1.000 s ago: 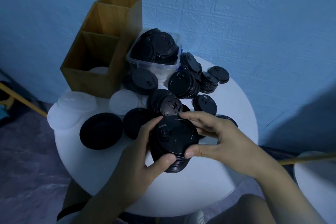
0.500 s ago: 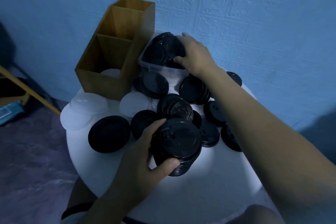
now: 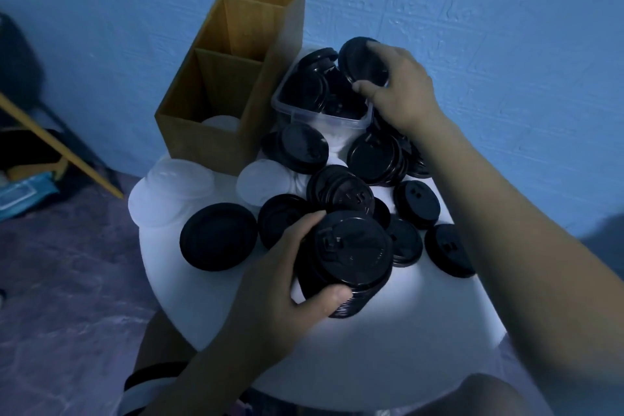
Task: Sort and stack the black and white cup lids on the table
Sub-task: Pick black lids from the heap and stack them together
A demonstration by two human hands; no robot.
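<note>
White and smooth, the round table (image 3: 371, 348) carries everything. At its near part the left hand (image 3: 280, 284) grips a stack (image 3: 351, 253) of black lids, with the thumb curled on the near side and the fingers on the far side. The stack leans a little. Its top lid is glossy with a raised sip flap, and its ribbed rims are too many to count. Five loose lids (image 3: 217, 236) lie flat around it, two on the left and three on the right. Behind them are at least three short black piles (image 3: 341, 189). Toward the left edge lie translucent white lids (image 3: 172, 189) in two heaps.

Further back, the right arm reaches across the table. The right hand (image 3: 401, 91) pinches one lid (image 3: 361, 61) by its rim between thumb and fingers. It is black and tilted, just above the far right corner of a clear plastic tub (image 3: 324, 113) full of black lids. Left of the tub stands a tall wooden box (image 3: 202, 132) with two open compartments; the near one holds a white lid (image 3: 221, 121). The wall (image 3: 506, 44) behind is blue and rough.
</note>
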